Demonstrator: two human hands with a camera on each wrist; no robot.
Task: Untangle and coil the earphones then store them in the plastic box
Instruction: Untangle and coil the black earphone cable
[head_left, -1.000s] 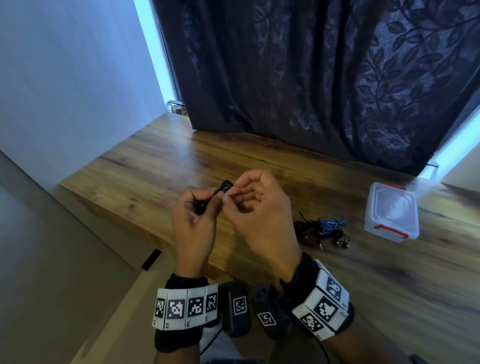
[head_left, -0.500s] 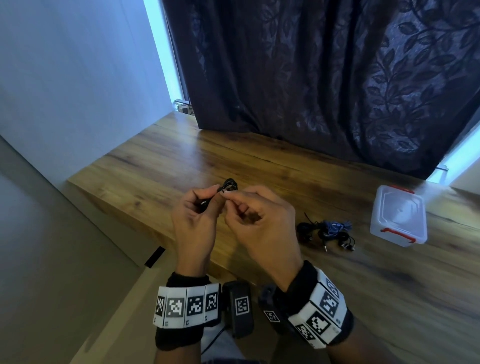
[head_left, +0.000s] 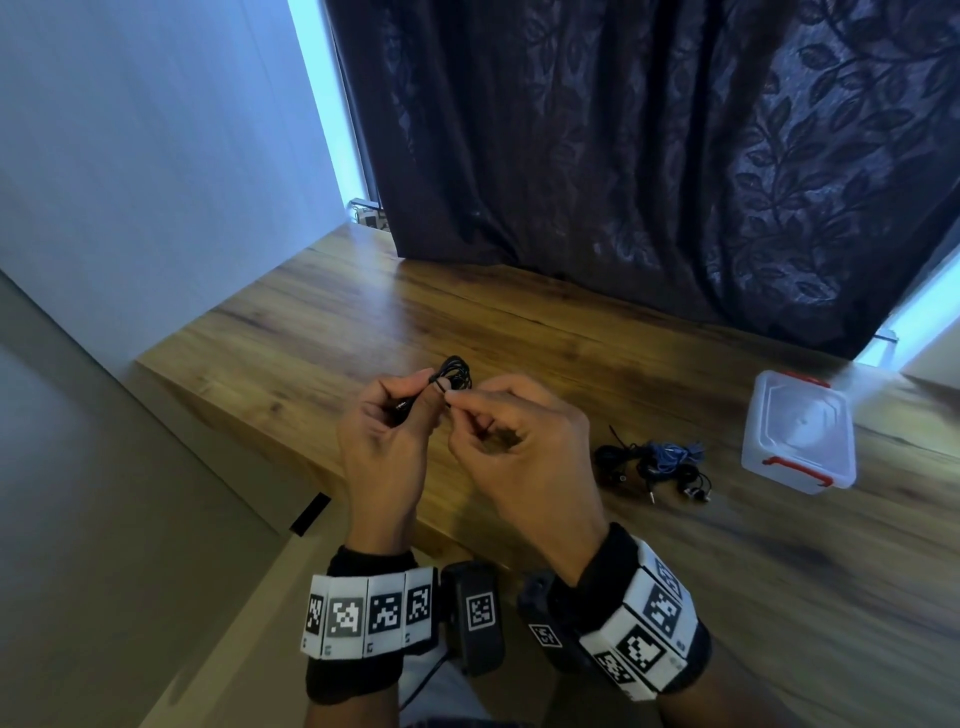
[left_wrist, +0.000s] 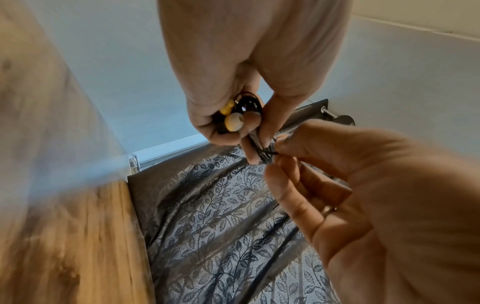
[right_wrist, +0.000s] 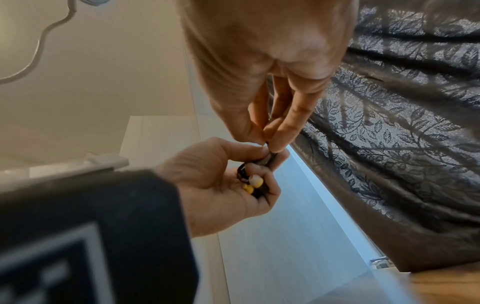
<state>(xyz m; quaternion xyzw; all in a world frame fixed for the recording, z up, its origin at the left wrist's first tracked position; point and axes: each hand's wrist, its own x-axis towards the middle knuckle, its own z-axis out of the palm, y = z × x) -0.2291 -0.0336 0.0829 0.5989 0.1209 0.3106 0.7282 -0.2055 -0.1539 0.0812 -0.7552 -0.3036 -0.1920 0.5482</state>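
Note:
In the head view my left hand (head_left: 423, 395) holds a small black earphone coil (head_left: 455, 372) above the near edge of the wooden table (head_left: 545, 332), thumb and forefinger pinching its neck. Yellow-tipped earbuds (left_wrist: 233, 121) lie in that palm, under the curled fingers. My right hand (head_left: 451, 399) pinches the loose black cable right beside the coil; the pinch (right_wrist: 270, 145) touches the left fingertips. The cable crosses the bundle (left_wrist: 269, 153) there. A clear plastic box (head_left: 797, 436) with red clips stands closed at the right. A second tangle of black and blue earphones (head_left: 657, 462) lies left of the box.
A dark leaf-patterned curtain (head_left: 649, 156) hangs behind the table's far edge. A pale wall (head_left: 156, 156) runs along the left. The table's left corner and near edge lie just under my hands. Marker bands wrap both wrists.
The coil's loop now stands out further above my left fingers. My right fingers have closed in tighter on the cable beside it. Both hands stay over the same spot.

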